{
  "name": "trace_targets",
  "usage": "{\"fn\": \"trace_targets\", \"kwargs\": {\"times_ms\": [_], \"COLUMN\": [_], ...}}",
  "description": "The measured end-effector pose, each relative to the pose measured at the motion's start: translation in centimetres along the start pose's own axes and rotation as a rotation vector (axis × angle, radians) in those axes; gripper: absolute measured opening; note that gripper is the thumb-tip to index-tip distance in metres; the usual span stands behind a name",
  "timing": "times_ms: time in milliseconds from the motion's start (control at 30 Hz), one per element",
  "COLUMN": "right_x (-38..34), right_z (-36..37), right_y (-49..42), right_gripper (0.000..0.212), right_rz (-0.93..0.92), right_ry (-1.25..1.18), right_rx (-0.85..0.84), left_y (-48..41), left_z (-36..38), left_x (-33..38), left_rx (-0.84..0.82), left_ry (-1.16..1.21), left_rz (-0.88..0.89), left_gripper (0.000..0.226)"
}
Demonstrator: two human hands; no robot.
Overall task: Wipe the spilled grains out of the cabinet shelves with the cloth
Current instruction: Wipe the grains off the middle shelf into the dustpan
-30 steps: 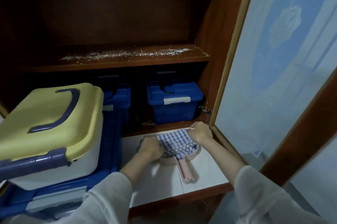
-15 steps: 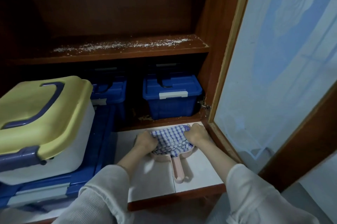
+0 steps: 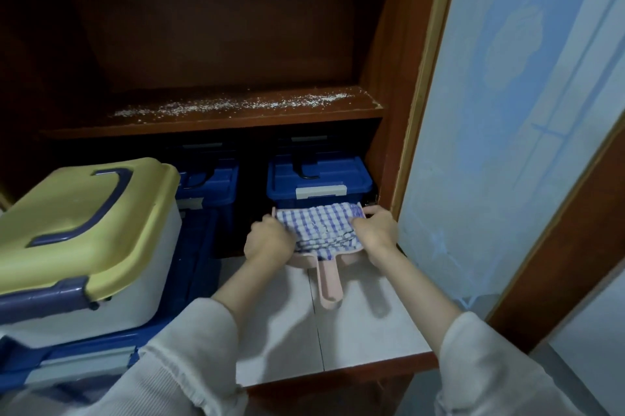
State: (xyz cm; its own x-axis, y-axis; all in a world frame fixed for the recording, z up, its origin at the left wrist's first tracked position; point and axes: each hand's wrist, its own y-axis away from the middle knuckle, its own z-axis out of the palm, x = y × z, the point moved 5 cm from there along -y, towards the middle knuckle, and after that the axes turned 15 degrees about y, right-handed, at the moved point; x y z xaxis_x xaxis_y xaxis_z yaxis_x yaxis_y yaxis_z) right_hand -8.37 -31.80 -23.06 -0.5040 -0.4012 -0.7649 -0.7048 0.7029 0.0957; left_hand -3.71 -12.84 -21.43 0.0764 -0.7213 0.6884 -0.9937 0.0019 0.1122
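Before the lower blue storage box [image 3: 319, 183], blue-checked cloth [image 3: 319, 229] draped over pink dustpan [image 3: 329, 283], clamped at either edge by left hand [image 3: 269, 243] and right hand [image 3: 375, 233], lately raised off white tile floor [image 3: 280, 331]; spilled grains [image 3: 236, 106] on upper shelf [image 3: 203, 119] unwiped, wiping judged imminent.

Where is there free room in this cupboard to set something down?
The white tiled surface in front of the pink dustpan, between the yellow-lidded box and the open door, is bare. The upper shelf holds only spilled grains. Under it, blue boxes crowd the space, right behind the left hand and right hand gripping the checked cloth.
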Motion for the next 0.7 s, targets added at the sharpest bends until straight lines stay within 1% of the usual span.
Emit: {"fn": "trace_targets", "kwargs": {"times_ms": [100,167,233,300,367,467,500,600,633,700], "right_x": [-2.3,-4.2,-6.3,-8.7,-10.9,-14.2,-15.3,-18.0,-19.1,-20.6], "right_z": [-1.8,-2.6,-3.0,-3.2,-3.2,-2.5,-2.1,-0.8,0.0,1.3], "right_y": [0.3,0.6,1.0,1.7,2.5,4.3,4.8,6.7,7.6,8.9], "right_gripper": [0.032,0.034,0.034,0.026,0.019,0.014,0.014,0.011,0.008,0.008], "right_rz": [-0.028,-0.052,-0.075,-0.112,-0.159,-0.238,-0.257,-0.308,-0.329,-0.357], "right_ry": [-0.122,-0.169,-0.199,-0.225,-0.238,-0.228,-0.222,-0.199,-0.196,-0.185], "right_rx": [0.044,0.04,0.014,-0.022,-0.065,-0.143,-0.174,-0.263,-0.292,-0.342], "left_y": [0.6,1.0,1.3,1.8,2.0,2.5,2.4,2.2,2.0,1.7], "left_z": [-3.2,-5.6,-7.9,-10.3,-12.7,-16.6,-17.9,-21.0,-22.3,-24.1], "left_x": [3.1,4.5,5.3,5.6,5.6,4.9,4.3,2.4,1.4,-0.6], "left_rx": [0.087,0.119,0.114,0.106,0.133,0.21,0.223,0.249,0.261,0.258], "left_ry": [0.005,-0.019,-0.06,-0.095,-0.103,-0.118,-0.117,-0.135,-0.129,-0.111], "left_rz": [0.097,0.11,0.1,0.097,0.109,0.099,0.09,0.098,0.087,0.038], "left_gripper": [0.039,0.038,0.029,0.024,0.026,0.025,0.028,0.031,0.034,0.04]}}
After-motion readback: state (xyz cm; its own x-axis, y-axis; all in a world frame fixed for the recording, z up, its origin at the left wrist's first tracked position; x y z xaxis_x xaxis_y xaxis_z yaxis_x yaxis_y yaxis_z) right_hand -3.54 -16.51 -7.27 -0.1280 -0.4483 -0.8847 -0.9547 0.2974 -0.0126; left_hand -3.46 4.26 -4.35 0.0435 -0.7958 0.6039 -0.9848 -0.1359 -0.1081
